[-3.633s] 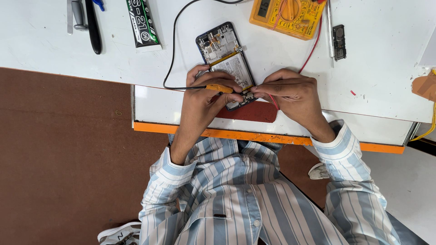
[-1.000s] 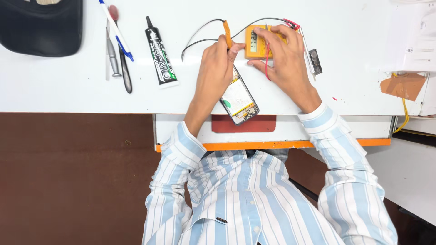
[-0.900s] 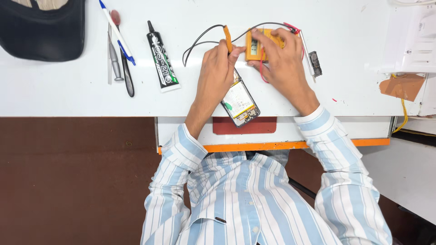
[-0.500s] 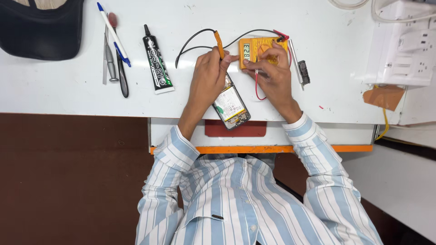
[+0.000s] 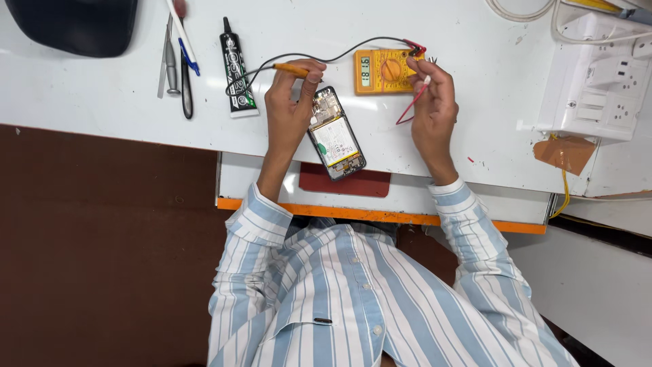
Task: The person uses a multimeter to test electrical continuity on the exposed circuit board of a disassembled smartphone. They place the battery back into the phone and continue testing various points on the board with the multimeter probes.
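An opened phone (image 5: pixel 336 134) with its back cover off lies on the white table (image 5: pixel 475 41), partly over a red mat (image 5: pixel 345 181). My left hand (image 5: pixel 288 109) rests beside the phone's top and pinches a yellow probe (image 5: pixel 292 68) with a black wire running to the yellow multimeter (image 5: pixel 382 70). My right hand (image 5: pixel 432 109) is at the meter's right edge, its fingers closed on a red probe lead (image 5: pixel 411 109) where the wires plug in.
A black glue tube (image 5: pixel 235 68), tweezers (image 5: pixel 168 61) and a pen (image 5: pixel 184 64) lie to the left, below a dark bag (image 5: pixel 75 24). A white socket board (image 5: pixel 598 88) with cables stands at the right. The table's orange front edge (image 5: pixel 380 216) is near my chest.
Both hands left the phone's lower end and moved up to the meter. The left hand then came back beside the phone with the yellow probe. The right hand moved to the meter's right edge.
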A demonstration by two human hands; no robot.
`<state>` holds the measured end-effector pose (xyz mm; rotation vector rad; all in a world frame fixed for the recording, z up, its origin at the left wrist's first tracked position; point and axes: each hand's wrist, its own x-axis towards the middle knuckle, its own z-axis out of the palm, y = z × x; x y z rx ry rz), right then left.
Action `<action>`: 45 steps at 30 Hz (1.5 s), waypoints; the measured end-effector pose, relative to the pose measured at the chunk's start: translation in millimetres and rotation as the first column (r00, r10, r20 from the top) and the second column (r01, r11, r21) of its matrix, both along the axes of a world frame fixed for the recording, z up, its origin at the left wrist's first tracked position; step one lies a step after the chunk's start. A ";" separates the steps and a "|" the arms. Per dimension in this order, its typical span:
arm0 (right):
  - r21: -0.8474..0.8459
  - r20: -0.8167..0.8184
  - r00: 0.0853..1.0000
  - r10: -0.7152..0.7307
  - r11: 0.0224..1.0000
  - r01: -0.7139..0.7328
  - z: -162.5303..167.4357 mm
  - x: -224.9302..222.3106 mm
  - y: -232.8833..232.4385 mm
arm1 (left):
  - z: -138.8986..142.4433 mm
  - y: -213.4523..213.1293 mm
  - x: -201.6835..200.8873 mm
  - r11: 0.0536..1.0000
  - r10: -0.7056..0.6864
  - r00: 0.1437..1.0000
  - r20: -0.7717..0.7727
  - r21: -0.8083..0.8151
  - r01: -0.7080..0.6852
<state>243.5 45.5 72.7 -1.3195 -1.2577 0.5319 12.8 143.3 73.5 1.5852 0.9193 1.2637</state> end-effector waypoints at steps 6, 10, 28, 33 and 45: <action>-0.067 0.189 0.979 0.080 0.995 -0.069 -3.0 -3.2 -40.7 | -3.0 -37.4 -38.2 0.991 -0.100 0.993 0.063 -0.086 0.105; -0.193 0.115 0.983 0.142 0.974 -0.118 -12.4 -11.2 -63.1 | -3.6 -63.4 -51.6 0.973 -0.159 0.985 0.073 -0.155 0.168; -0.208 -0.065 0.972 0.225 0.950 -0.233 -2.7 -20.3 -62.7 | -1.8 -77.4 -31.6 0.990 -0.140 0.979 -0.150 -0.007 0.140; -0.251 0.421 0.867 0.268 0.953 -0.172 16.2 -16.0 -32.5 | 14.8 -35.9 0.9 0.917 -0.025 0.894 -0.447 0.346 0.199; -0.163 0.888 0.435 0.152 0.987 -0.012 24.9 -35.3 18.3 | 9.7 -9.1 23.7 0.868 0.007 0.881 -0.473 0.441 0.230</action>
